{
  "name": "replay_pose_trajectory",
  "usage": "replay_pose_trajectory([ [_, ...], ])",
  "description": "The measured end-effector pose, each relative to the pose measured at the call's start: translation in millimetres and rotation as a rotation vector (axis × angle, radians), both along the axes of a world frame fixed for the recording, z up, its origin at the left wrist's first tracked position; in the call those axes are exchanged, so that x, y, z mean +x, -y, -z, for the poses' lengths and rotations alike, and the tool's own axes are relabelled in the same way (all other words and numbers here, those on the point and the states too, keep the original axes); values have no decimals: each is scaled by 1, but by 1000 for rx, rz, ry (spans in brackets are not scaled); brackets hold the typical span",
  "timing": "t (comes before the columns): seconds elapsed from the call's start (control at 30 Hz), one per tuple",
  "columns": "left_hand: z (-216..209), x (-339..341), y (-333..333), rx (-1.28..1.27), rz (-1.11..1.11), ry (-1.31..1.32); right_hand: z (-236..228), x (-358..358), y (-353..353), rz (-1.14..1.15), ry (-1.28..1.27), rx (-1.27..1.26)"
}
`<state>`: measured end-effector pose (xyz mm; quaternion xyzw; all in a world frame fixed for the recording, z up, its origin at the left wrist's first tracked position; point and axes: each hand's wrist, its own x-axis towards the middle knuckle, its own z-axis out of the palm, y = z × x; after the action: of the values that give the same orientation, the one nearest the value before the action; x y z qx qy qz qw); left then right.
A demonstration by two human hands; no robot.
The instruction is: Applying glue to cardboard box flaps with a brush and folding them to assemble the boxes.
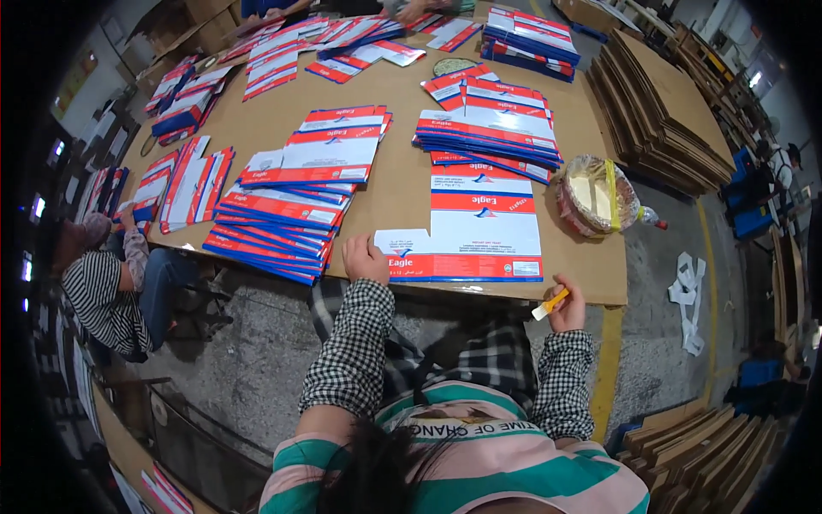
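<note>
A flat red, white and blue carton (pixel 484 231) lies unfolded at the table's front edge, right before me. At its left edge is my left hand (pixel 366 259), its fingers curled and closed on the carton's narrow flap. Just off the table edge, near the carton's lower right corner, my right hand (pixel 567 305) grips a small brush (pixel 555 301) with a yellow handle. The brush's pale tip points left, apart from the carton. A plastic-lined tub (pixel 565 206) of cream-coloured paste stands to the right, with a yellow strip across it.
Stacks of flat cartons lie left (pixel 282 206) and beyond (pixel 488 124) on the brown table (pixel 402 184). Brown cardboard sheets (pixel 659 103) are piled at the right. A person in a striped top (pixel 107 295) sits at the left; other people's hands show at the far edge.
</note>
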<state>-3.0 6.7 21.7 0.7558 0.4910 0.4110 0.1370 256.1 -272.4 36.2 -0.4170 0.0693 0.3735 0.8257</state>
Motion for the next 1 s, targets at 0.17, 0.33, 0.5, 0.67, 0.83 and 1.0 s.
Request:
replay_pose_trajectory([
  [0.17,-4,1,1,9,12,2,-2,-1,0,-5,1,0],
  [0.33,-5,1,2,-3,36,20,-3,1,1,-22,-34,7],
  [0.5,-1,0,0,-14,41,14,-2,2,2,-24,-54,7],
  [0.67,0,0,0,13,40,28,-3,2,-1,51,-95,-51],
  [0.83,-8,0,0,28,52,33,-3,2,-2,53,-86,-46],
  [1.0,-11,2,4,-36,30,49,-1,4,1,11,-71,-18],
])
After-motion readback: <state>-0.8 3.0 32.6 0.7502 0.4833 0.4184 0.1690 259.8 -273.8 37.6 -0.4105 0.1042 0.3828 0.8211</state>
